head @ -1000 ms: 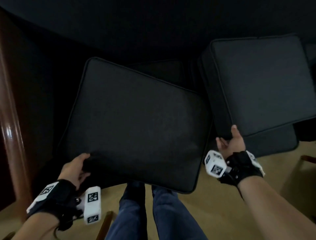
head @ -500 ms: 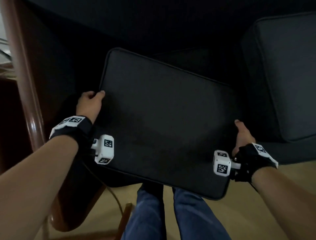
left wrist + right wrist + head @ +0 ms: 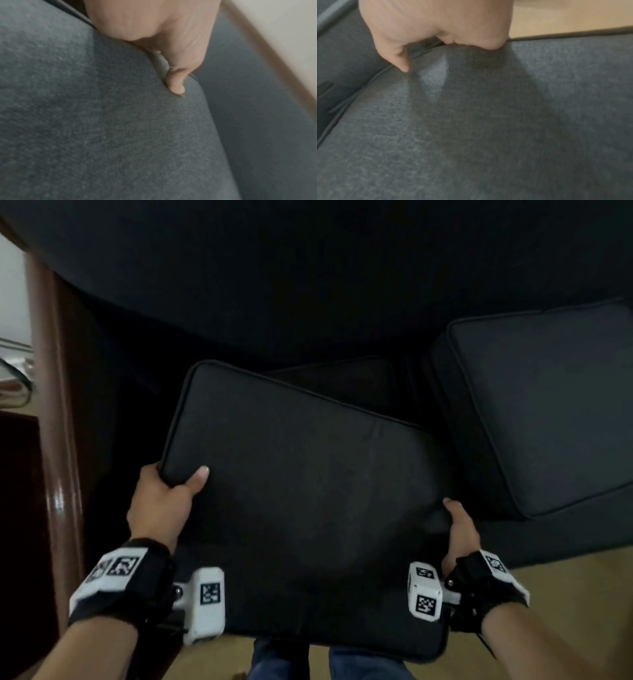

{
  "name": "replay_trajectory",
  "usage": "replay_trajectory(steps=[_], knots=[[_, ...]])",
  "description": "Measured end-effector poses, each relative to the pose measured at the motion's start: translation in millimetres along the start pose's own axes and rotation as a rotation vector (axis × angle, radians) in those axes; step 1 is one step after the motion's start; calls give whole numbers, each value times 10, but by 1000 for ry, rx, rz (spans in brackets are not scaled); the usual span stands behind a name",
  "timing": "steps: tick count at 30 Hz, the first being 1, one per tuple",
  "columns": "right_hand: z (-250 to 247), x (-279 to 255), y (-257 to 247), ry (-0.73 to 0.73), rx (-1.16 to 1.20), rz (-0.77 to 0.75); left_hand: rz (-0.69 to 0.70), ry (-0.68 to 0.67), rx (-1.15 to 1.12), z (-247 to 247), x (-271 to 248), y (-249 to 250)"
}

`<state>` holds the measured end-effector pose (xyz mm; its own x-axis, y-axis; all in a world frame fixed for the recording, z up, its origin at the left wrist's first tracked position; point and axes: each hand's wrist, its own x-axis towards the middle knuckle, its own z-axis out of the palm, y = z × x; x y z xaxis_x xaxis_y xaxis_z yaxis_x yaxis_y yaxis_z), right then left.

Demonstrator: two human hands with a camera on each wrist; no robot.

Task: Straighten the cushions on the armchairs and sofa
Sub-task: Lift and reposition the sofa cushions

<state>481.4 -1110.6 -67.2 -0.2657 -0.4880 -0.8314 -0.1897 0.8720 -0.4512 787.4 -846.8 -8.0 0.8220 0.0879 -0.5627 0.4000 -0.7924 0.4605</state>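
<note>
1. A glossy wooden post (image 3: 56,440) stands at far left.
2. The left hand (image 3: 161,505) has its grip clamped on the cushion's left edge, thumb on top.
3. The dark cushion (image 3: 301,501) is tilted over the sofa seat, above the person's knees.
4. The right hand (image 3: 460,534) has its grip clamped on the cushion's right edge.
5. A second cushion (image 3: 548,412) lies on the sofa at right.

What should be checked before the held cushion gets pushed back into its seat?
1. Left hand grips cushion at its left edge: ok.
2. Right hand grips its right edge: ok.
3. Cushion square to the seat: not ok, it sits skewed.
4. Front edge on the seat: not ok, it overhangs the floor.
5. Clear of neighbouring cushion: cannot tell, the gap is dark.
6. Seat base beneath clear: cannot tell, hidden.
</note>
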Motion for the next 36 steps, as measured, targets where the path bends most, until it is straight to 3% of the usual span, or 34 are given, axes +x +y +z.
replay_trajectory(steps=[7, 16, 19, 22, 25, 30, 33, 36], knots=[[-157, -249, -28, -63, 64, 18, 126, 29, -162, -365, -381, 74], [-252, -909, -492, -46, 296, -119, 41, 21, -780, -938, -817, 188], [-246, -1305, -825, -160, 396, -189, 23, -113, -995, -1051, -978, 350], [-256, -1641, -1088, -218, 474, -217, 39, -223, -1016, -1183, -1036, 528], [-282, -1741, -1241, -261, 521, -225, -16, -117, -985, -1344, -791, 511], [-327, -1606, -1144, -333, 417, -176, -142, -171, -862, -1356, -576, 197], [-386, -1534, -1002, -237, 390, -169, -288, -208, -907, -1337, -556, -31], [-509, -1357, -966, -191, 334, -165, -304, -215, -894, -1367, -537, -104]])
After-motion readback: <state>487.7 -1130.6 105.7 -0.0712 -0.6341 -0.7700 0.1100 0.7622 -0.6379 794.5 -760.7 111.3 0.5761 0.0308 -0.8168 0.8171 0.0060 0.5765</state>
